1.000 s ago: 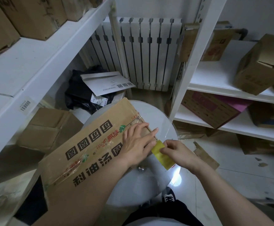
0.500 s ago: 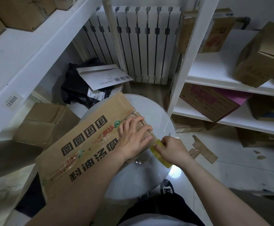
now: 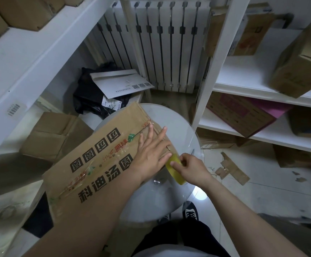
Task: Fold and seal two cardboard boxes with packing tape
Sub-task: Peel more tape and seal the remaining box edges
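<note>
Under the straight, spread fingers of the left hand [image 3: 149, 156] lies the brown cardboard box [image 3: 95, 164], printed with dark characters and streaked with clear tape, on the round white tabletop [image 3: 176, 127]; just right of them, the right hand [image 3: 191, 168] pinches a yellow tape roll [image 3: 178, 178]

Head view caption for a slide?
Left hand presses cardboard box on round table; right hand holds packing tape roll at its edge.
</note>
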Demonstrator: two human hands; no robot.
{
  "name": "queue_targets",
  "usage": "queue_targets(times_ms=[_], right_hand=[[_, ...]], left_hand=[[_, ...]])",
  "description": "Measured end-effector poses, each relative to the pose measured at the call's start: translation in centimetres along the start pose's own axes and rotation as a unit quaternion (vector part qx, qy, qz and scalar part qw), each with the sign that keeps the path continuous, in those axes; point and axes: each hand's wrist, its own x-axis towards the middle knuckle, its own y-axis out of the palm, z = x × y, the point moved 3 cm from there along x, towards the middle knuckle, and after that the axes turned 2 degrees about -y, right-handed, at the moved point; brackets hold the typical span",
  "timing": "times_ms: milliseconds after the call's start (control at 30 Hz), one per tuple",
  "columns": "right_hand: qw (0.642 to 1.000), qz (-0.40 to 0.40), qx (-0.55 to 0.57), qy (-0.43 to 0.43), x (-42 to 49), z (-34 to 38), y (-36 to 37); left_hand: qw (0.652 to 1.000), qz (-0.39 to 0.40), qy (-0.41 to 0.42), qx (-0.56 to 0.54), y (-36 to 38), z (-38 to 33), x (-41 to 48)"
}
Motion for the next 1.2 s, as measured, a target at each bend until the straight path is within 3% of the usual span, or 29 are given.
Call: queue_targets(times_ms=[200, 300, 367, 500, 667, 867, 1000, 1200], right_hand=[[0.991, -0.020, 0.122, 0.049, -0.4, -0.1, -0.4], [0.964, -0.092, 0.242, 0.065, -0.2, -0.4, -1.1], [0.947, -0.163, 0.262, 0.086, 0.3, -1.0, -1.9], [0.946, -0.210, 0.207, 0.132, 2.4, -4.1, -2.0], [0.970, -0.142, 0.055, 0.191, 5.1, -9.6, 0.3], [0.980, -0.077, 0.002, 0.184, 7.8, -12.0, 4.5], [0.975, -0.090, -0.028, 0.199, 9.2, -12.6, 5.6], [0.972, -0.125, -0.099, 0.172, 9.6, -12.6, 7.0]], left_hand=[[1.000, -0.023, 0.009, -0.001, 0.0, 0.0, 0.4], [1.000, -0.025, 0.013, -0.007, 0.0, -0.2, 0.5], [1.000, -0.010, 0.003, -0.019, -0.2, -0.2, 0.6], [0.999, -0.032, 0.001, -0.018, -0.7, -0.6, 0.2], [0.989, -0.145, 0.020, 0.030, -0.6, -1.5, 0.4], [0.979, -0.201, 0.015, 0.024, -0.8, -1.5, 0.0], [0.968, -0.239, 0.051, 0.050, -0.9, -1.6, -0.1], [0.968, -0.245, 0.035, 0.054, -0.3, -1.5, -0.7]])
